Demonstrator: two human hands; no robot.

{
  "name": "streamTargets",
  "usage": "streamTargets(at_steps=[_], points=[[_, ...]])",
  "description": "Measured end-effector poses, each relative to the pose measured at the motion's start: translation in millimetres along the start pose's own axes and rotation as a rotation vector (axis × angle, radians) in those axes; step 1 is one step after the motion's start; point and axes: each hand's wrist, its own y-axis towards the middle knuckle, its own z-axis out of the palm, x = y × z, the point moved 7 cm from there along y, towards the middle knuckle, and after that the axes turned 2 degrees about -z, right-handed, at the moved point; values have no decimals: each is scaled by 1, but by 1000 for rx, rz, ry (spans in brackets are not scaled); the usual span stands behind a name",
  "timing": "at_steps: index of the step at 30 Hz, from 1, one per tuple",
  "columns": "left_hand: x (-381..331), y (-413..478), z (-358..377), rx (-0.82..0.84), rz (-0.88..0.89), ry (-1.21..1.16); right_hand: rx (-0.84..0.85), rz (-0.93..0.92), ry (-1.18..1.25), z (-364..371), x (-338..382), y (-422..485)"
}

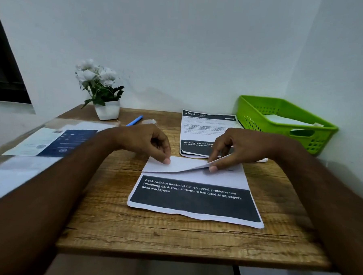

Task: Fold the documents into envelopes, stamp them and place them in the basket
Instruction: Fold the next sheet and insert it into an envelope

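A printed document (194, 199) is laid flat near the front of the wooden bench (171, 237), its top part folded down over the middle. The left end of the folded flap is held down by the left hand (146, 141), fingers curled. The raised right edge is pinched by the right hand (236, 148). Just behind, a stack of printed sheets (202, 128) is seen. A blue pen (135, 120) and potted white flowers (103, 91) are placed farther left. White paper (286, 120) is held in the green basket (261, 112) at the far right.
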Motion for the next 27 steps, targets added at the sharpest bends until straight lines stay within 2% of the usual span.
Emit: streamTargets(at_steps=[9,19,27], points=[[-3,4,5,27,-54,129,16,-11,-12,3,2,1],[-2,3,7,45,-113,146,-15,27,-37,2,2,2],[-5,-3,5,11,-97,136,-71,41,-65,-3,-7,2]])
